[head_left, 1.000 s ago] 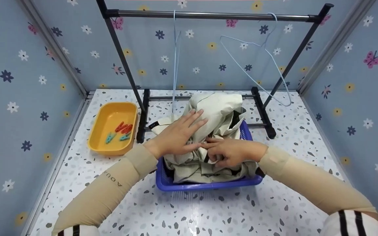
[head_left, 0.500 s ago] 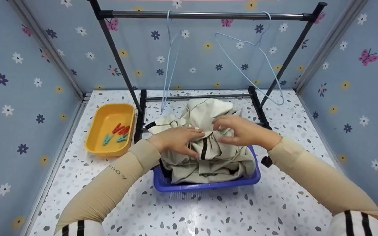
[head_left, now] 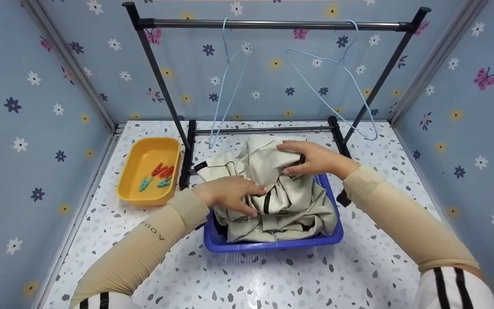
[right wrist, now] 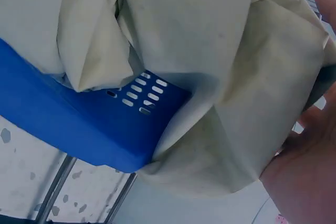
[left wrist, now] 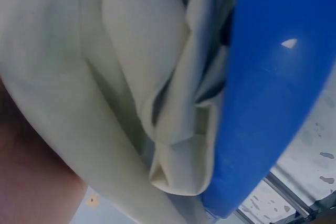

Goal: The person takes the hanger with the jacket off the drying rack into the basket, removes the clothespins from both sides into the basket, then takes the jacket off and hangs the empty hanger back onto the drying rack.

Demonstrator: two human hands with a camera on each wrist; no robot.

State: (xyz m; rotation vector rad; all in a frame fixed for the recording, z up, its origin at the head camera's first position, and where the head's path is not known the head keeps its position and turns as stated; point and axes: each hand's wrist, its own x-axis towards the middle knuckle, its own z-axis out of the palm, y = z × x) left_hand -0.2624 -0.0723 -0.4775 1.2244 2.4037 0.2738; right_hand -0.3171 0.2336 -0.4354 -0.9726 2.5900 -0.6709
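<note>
A crumpled beige garment [head_left: 266,156] with black trim is heaped in a blue plastic basket [head_left: 275,246], its top rising above the rim. On the near left side of the heap my left hand [head_left: 230,194] rests with fingers extended across the cloth. My right hand [head_left: 317,159] lies against the upper right of the heap, fingers spread and thumb apart. In the right wrist view, cloth [right wrist: 252,129] drapes beside the right hand [right wrist: 310,166] over the perforated basket wall [right wrist: 157,124]. The left wrist view has folds [left wrist: 131,40] against the basket's side [left wrist: 278,77].
Behind the basket stands a black clothes rack [head_left: 272,24], with two light-blue wire hangers [head_left: 222,98] on its rail. A yellow tub [head_left: 129,171] to the left holds red and green clothespins [head_left: 146,183]. Patterned walls [head_left: 11,128] enclose the speckled floor [head_left: 307,279].
My right hand has lifted off the middle of the garment and moved up and right onto its far side. My left hand has slid slightly down and left. The left hanger has swung.
</note>
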